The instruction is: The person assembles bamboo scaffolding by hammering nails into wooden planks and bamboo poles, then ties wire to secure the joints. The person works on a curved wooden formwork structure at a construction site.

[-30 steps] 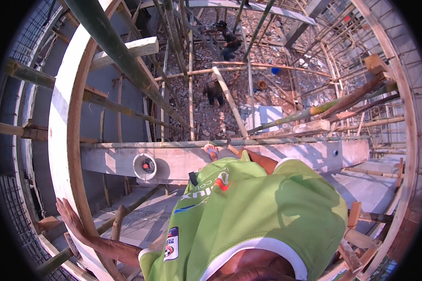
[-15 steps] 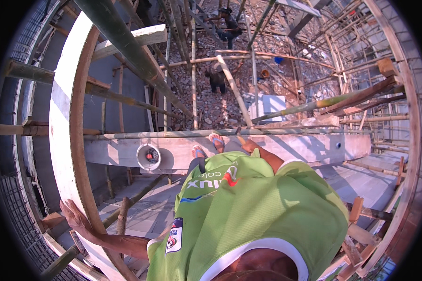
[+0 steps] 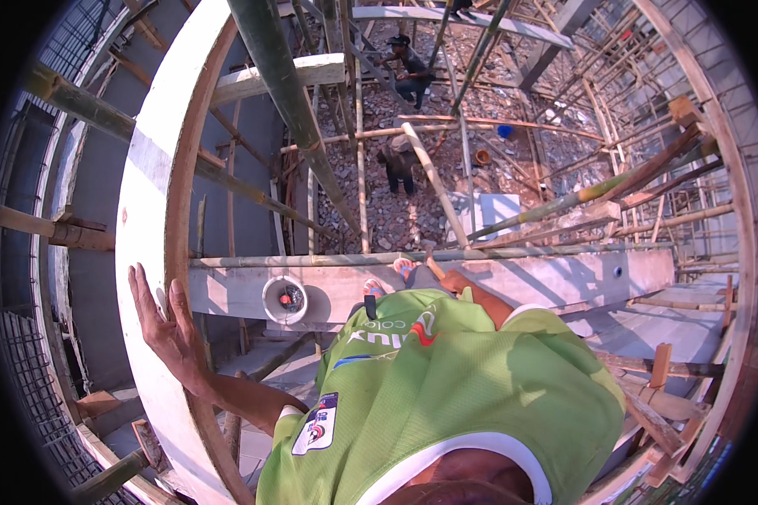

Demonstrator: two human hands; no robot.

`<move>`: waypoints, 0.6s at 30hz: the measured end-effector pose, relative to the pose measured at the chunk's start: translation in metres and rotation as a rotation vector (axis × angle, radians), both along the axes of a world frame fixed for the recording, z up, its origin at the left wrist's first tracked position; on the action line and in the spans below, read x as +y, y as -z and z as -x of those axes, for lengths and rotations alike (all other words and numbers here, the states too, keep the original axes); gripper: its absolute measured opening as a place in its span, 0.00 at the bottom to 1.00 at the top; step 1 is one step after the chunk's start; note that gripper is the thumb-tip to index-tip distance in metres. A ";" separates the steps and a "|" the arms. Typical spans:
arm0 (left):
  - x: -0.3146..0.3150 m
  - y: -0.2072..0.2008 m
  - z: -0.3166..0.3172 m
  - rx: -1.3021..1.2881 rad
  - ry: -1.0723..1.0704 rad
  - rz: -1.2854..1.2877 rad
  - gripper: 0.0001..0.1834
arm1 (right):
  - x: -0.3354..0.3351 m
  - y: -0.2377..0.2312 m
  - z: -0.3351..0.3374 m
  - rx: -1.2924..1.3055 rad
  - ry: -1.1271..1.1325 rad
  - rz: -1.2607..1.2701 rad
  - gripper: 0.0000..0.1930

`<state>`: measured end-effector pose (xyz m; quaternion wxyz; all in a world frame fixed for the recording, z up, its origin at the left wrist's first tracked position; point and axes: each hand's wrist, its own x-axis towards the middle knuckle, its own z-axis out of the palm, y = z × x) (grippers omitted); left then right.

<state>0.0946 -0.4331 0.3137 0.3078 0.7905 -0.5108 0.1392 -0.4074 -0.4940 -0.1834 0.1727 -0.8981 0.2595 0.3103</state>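
My left hand (image 3: 170, 341) lies against the broad pale wooden beam (image 3: 156, 194) on the left, fingers stretched and spread over its surface. My right hand (image 3: 457, 283) is low by my right side, its fingers wrapped round the wooden handle of a hammer (image 3: 434, 266). The hammer's head is small and hard to make out against the bamboo rail. Under my feet, in sandals, runs a long wooden plank (image 3: 522, 273). To the left of my feet a whitish bucket (image 3: 285, 300) stands on that plank, with small dark pieces and something red inside.
Bamboo poles (image 3: 290, 93) cross in front of me, and a bamboo rail (image 3: 328, 259) follows the plank's far edge. Far below, people (image 3: 410, 71) work on rubble-covered ground (image 3: 337, 202). Timber braces (image 3: 661, 366) stand at the right.
My left hand has moved forward along the beam, its fingers now pointing farther ahead. The whole view has shifted, and things appear lower and more to the right. My right hand keeps the hammer.
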 end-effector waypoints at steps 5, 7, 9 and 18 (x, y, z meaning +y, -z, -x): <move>-0.043 -0.010 -0.008 -0.040 0.091 0.044 0.27 | 0.019 0.007 -0.008 -0.044 0.546 -0.062 0.11; -0.058 -0.010 -0.019 0.011 0.097 0.064 0.27 | 0.022 0.016 0.000 -0.096 0.654 -0.144 0.13; -0.075 -0.002 -0.028 0.090 0.089 0.025 0.28 | 0.030 0.023 0.005 -0.093 0.826 -0.203 0.14; -0.061 0.007 -0.043 0.037 -0.019 -0.204 0.35 | 0.041 0.017 0.022 0.038 0.325 -0.248 0.15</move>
